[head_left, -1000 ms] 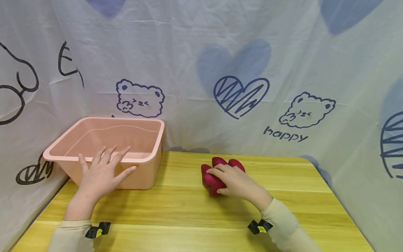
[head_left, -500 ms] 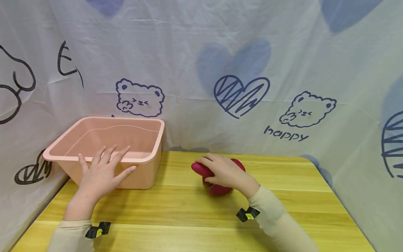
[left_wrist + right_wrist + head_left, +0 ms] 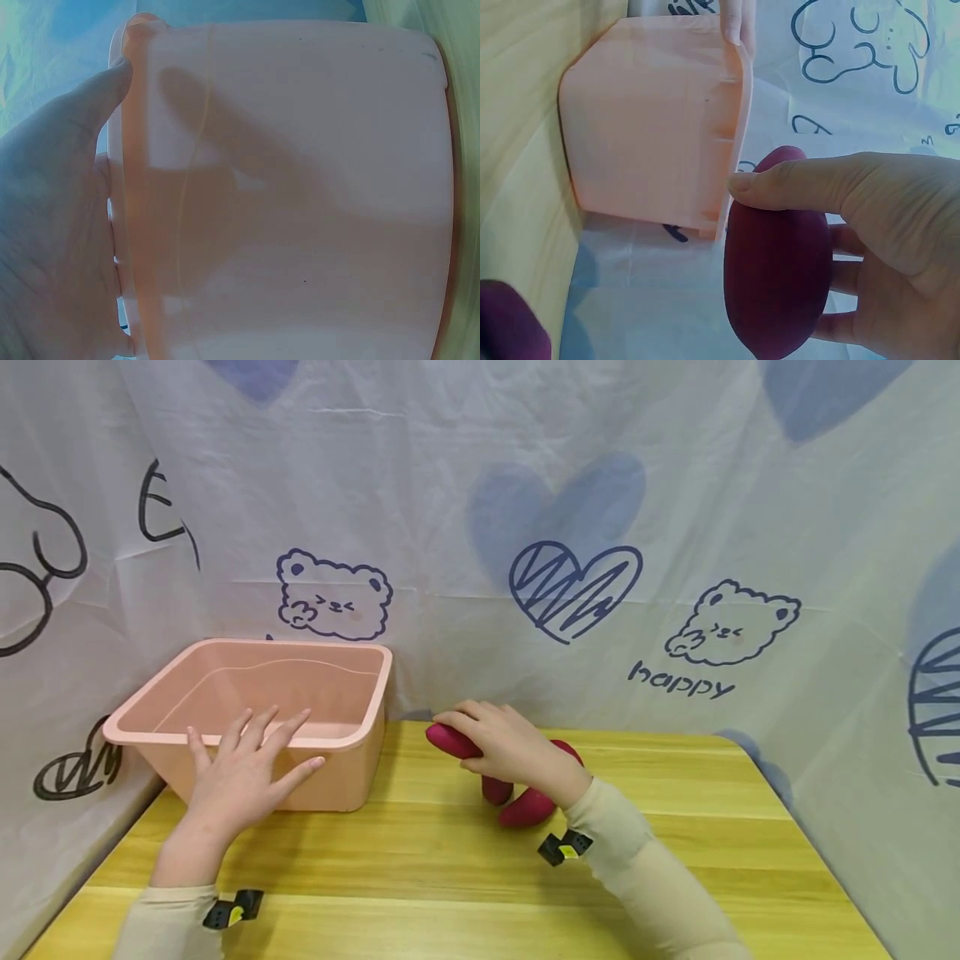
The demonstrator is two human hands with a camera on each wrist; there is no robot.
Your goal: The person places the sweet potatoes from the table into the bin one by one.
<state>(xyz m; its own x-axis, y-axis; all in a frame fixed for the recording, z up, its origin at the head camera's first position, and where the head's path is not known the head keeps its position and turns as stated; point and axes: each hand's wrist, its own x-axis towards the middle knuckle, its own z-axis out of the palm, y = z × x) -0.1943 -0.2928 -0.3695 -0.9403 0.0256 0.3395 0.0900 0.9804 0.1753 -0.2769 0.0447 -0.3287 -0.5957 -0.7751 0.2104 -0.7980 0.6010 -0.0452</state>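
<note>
My right hand grips a dark red sweet potato, raised over the table. In the right wrist view, the thumb lies across the upper part of this long, smooth sweet potato, with fingers behind it. Below the hand, more sweet potatoes rest on the table, partly covered by the hand and wrist. My left hand, fingers spread and fairly straight, lies at the front rim of a pink plastic bin. In the left wrist view the thumb touches the bin's rim.
The bin stands at the left rear of a wooden table, and its visible inside shows bare pink walls. A white curtain with blue hearts and bear drawings hangs right behind the table and along both sides.
My right hand has picked a sweet potato from the pile and carried it up and left, toward the bin. The sweet potatoes below are now more exposed. My left hand stays put.
</note>
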